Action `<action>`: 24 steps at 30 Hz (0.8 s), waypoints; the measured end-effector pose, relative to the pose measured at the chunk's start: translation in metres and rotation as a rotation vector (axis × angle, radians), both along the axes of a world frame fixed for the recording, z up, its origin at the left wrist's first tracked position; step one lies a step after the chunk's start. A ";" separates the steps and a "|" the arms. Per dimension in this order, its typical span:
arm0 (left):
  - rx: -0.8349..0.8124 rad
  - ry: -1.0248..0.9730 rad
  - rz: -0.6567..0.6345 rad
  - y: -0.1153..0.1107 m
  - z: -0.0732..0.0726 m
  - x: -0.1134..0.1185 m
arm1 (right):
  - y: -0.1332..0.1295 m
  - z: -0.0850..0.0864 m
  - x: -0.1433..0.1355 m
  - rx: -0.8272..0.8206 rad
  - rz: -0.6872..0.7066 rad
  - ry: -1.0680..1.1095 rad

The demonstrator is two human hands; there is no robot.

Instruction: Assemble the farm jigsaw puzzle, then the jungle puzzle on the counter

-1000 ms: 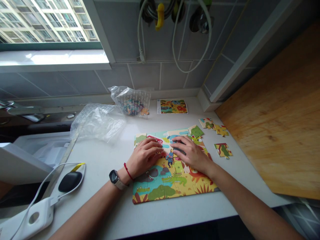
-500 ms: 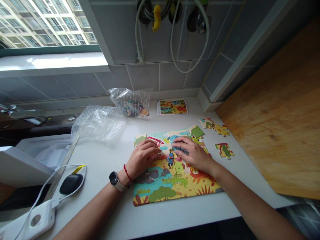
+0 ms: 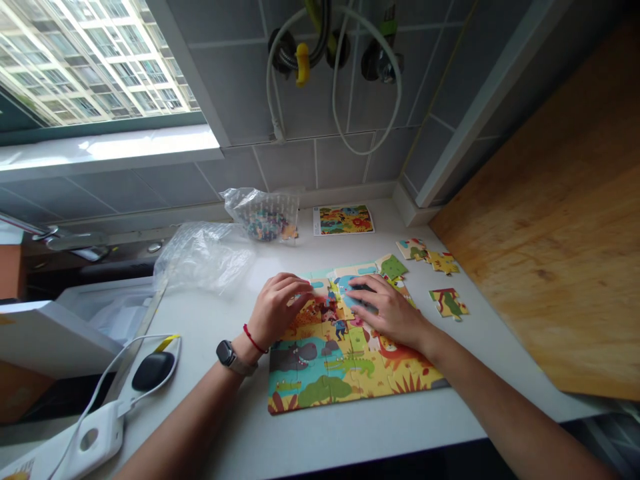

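A colourful animal jigsaw puzzle (image 3: 350,365) lies partly assembled on the white counter, with a hippo and a crocodile at its front. My left hand (image 3: 281,308), with a watch and red cord at the wrist, is over its left back part. Its fingers close on a cream puzzle piece with a blue cloud (image 3: 320,285); the grip is partly hidden. Over the right back part, my right hand (image 3: 389,312) bends its fingers and thumb round a puzzle piece with a blue elephant (image 3: 344,288). A green piece (image 3: 393,267) sits askew at the back right corner.
Loose pieces (image 3: 449,303) lie to the right, beside a wooden panel (image 3: 550,267). A picture card (image 3: 345,220), a bag of pieces (image 3: 265,217) and a crumpled plastic bag (image 3: 200,260) are behind. A power strip (image 3: 95,440) and black device (image 3: 153,371) stand left.
My left hand has shifted slightly up and left with the cloud piece. The elephant piece at my right fingers now shows more fully. The camera view has tilted a little.
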State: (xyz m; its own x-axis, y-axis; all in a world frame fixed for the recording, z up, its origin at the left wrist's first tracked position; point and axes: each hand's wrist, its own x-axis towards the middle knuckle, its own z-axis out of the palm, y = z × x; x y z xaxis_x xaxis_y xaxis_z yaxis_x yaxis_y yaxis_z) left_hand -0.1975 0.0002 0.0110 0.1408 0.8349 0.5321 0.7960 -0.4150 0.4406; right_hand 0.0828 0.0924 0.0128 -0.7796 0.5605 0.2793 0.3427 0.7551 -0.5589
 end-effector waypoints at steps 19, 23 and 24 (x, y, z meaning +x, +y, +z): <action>0.031 -0.251 0.192 0.015 0.006 0.009 | 0.017 -0.003 0.020 -0.041 -0.014 0.068; 0.022 -0.297 0.206 0.007 0.001 0.010 | 0.018 0.001 0.021 -0.035 -0.057 0.112; 0.020 -0.309 0.203 0.006 0.000 0.009 | 0.018 0.002 0.020 -0.037 -0.061 0.113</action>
State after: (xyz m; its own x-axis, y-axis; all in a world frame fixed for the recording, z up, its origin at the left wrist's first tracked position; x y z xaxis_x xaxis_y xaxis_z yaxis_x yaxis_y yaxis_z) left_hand -0.1883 0.0063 0.0111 -0.1965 0.8183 0.5402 0.6936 -0.2735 0.6664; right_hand 0.1031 0.1102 0.0146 -0.7081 0.6179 0.3417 0.3207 0.7126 -0.6240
